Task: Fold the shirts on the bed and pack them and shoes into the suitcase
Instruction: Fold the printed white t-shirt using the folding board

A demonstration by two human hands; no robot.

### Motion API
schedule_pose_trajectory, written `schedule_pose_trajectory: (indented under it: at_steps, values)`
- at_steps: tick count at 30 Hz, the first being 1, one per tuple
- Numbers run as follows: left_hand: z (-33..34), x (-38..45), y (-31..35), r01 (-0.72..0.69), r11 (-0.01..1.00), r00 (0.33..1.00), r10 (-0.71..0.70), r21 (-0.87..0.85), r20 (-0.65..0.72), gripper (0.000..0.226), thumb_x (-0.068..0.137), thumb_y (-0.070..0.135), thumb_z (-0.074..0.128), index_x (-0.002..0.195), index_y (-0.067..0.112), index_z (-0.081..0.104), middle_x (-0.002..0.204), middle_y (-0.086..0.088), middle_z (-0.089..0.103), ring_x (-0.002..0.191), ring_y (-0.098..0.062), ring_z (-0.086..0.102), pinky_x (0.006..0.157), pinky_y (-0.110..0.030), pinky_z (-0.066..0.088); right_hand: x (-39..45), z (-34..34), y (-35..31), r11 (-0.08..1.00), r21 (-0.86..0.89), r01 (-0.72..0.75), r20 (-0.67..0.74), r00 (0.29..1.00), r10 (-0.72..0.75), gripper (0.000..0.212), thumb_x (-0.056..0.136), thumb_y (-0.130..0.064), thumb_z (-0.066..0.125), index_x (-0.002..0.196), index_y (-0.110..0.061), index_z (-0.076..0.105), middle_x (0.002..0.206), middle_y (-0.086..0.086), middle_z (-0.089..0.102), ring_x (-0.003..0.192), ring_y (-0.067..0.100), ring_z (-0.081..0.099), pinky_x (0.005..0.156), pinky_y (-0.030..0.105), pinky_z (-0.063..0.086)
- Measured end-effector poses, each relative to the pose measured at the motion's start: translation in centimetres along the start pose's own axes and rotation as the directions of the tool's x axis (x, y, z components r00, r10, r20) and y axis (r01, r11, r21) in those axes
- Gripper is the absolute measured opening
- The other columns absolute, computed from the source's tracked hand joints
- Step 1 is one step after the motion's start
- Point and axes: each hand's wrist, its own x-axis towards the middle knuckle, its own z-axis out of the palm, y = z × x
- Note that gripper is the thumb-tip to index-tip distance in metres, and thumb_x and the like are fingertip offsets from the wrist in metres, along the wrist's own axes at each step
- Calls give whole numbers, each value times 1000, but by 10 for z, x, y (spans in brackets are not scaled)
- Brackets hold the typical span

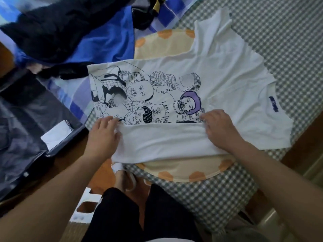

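A white T-shirt [218, 74] with black line drawings of faces lies flat on the bed, collar to the right. Its near side is folded over the print as a long white band. My left hand [103, 133] pinches the folded edge near the hem. My right hand [220, 128] pinches the same edge nearer the collar. An open dark suitcase [22, 126] sits at the left, beside the bed. A blue shirt [104, 39] and a black garment [50, 32] lie in a heap at the far left of the bed.
A cream round cushion with orange dots [188, 170] lies under the shirt on the green checked bedcover [279, 35]. A white tag [56, 135] lies in the suitcase. My legs and a white shoe [129, 179] are below, on the wooden floor.
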Motion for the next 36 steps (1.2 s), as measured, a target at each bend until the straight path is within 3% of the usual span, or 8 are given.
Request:
schedule_pose_trajectory:
  at_steps: [5,10,15,20,23,28,32,36]
  values:
    - [-6,31,-22,8,1000,993,-10,17,117,22,99,33,59,113,16,62,113,-9,61,113,-34,52,98,-48,40,18,-17,5,972,-217,86,216,976,-39,35,79,-40,52,100,-17,68,96,9,67,101,36,59,108,51,34]
    - [-17,9,-34,93,935,991,-55,-343,119,9,97,19,56,89,16,52,82,-5,61,77,-28,57,70,-43,47,34,-38,11,965,-256,59,249,968,7,8,92,-29,67,89,-21,66,91,4,66,115,28,54,119,47,14]
    - [-6,10,-51,347,682,926,-357,-644,121,9,96,22,60,104,20,56,94,-2,64,86,-25,60,79,-40,51,48,-22,-2,977,-214,22,122,993,4,3,93,-15,61,93,-17,64,82,10,63,101,32,57,116,43,17]
    - [27,3,-45,483,272,841,-408,-832,354,28,93,26,72,116,18,59,110,-8,68,94,-22,67,75,-38,56,45,4,-14,966,-248,-70,-25,998,66,6,89,-13,67,91,-11,61,86,15,65,93,38,57,108,51,28]
    - [45,-7,-44,507,348,822,-469,-788,322,17,93,30,68,102,18,62,104,-10,69,95,-27,67,87,-50,54,39,11,-10,966,-256,-42,-121,993,11,16,93,-23,50,96,-10,59,90,15,62,91,38,55,105,50,30]
    - [58,-15,-51,525,454,786,-583,-720,205,17,99,27,62,97,12,56,94,-7,62,92,-31,60,73,-39,41,42,18,-7,979,-202,-29,-164,986,-5,25,94,-29,43,96,-10,60,88,15,59,87,35,51,93,47,37]
    - [41,-20,-9,532,660,735,-671,-531,-97,27,93,23,64,114,9,55,121,-19,50,113,-38,48,96,-47,40,36,18,-9,992,-52,-116,-234,967,100,29,92,-30,55,109,-8,64,109,16,59,103,36,49,97,45,36]
    - [28,-19,89,-99,905,966,-12,-413,-257,31,84,8,69,115,8,63,113,-14,56,107,-34,49,88,-47,43,-9,7,1,941,78,-330,-421,845,331,26,95,-12,60,120,-2,61,127,20,56,118,38,48,106,47,37]
